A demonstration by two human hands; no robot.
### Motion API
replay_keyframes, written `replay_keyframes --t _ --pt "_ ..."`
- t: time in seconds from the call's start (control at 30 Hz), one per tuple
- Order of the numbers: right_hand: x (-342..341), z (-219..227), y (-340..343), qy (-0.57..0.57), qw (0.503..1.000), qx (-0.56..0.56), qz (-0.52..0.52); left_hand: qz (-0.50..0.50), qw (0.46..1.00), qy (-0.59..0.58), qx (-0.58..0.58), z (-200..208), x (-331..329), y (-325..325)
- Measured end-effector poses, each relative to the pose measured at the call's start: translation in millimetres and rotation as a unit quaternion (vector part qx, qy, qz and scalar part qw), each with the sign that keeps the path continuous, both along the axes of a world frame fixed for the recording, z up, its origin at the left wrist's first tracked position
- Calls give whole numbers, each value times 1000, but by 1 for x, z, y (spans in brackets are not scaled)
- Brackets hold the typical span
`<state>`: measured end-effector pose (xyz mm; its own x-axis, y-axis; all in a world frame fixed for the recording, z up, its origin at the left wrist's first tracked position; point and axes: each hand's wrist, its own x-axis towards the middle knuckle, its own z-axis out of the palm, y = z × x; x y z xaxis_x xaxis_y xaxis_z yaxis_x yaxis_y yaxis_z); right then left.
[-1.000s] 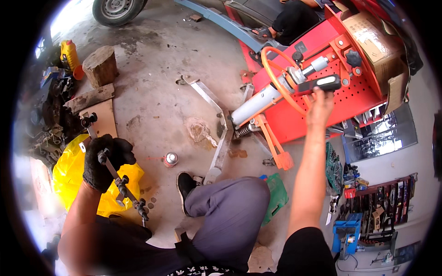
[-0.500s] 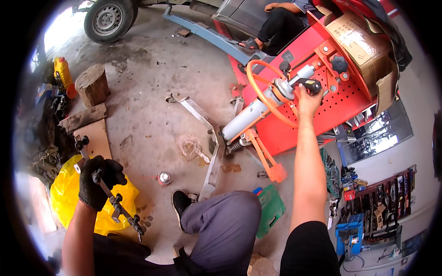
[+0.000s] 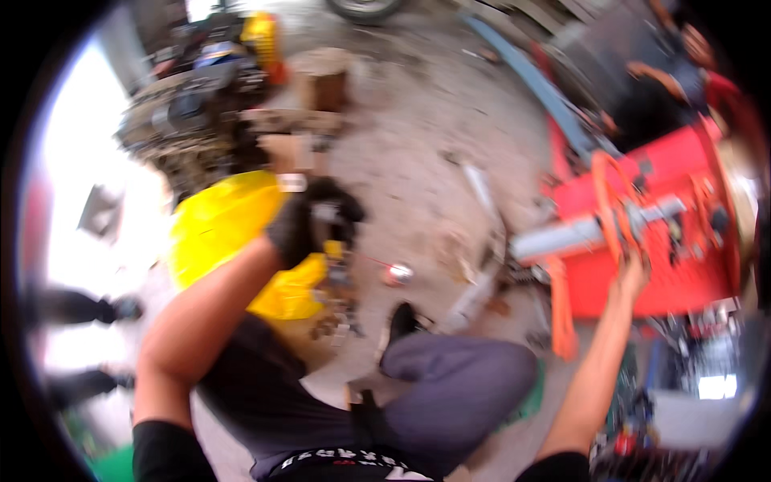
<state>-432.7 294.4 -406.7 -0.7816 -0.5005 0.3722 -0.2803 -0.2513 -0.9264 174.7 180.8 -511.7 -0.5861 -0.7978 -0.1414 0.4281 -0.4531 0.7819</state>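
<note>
My left hand [image 3: 313,225], in a dark glove, is closed around a metal rocker shaft [image 3: 339,281] with small arms and blocks along it. The shaft points down toward my lap, over the edge of a yellow plastic bag [image 3: 229,221]. My bare right hand [image 3: 634,273] reaches far to the right, beside the lower part of an orange ring [image 3: 604,205] on a grey cylinder [image 3: 558,239]. Its fingers are smeared by motion, so whether they grip the ring is unclear. A red perforated panel [image 3: 691,277] lies behind that hand.
Between my hands a small can [image 3: 397,275] stands on the concrete floor. Wheeled metal legs [image 3: 482,189] spread below the cylinder. A wooden stump [image 3: 320,76] and a greasy engine part [image 3: 181,112] sit at the upper left. Another person [image 3: 671,80] sits at the upper right.
The view has swung left and blurred. My right hand has left the black handle and is lower, near the orange ring. The shaft in my left hand now points more steeply down.
</note>
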Motion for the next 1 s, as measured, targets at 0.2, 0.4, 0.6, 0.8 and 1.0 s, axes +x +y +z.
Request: replay_keyframes --t 0.2,0.4,0.6,0.8,1.0 --pt "352 9 7 102 935 97 325 -6 999 30 19 10 13 30" --pt "415 -11 -13 181 856 94 475 95 929 -252 -253 44 -10 53" --pt "399 -22 -18 56 836 73 540 181 940 -153 -246 20 -14 67" --pt "409 -11 -28 -5 807 74 586 65 952 -171 -247 30 -5 59" --pt "395 -3 -29 -115 797 110 582 -7 976 -100 -192 32 -9 55"
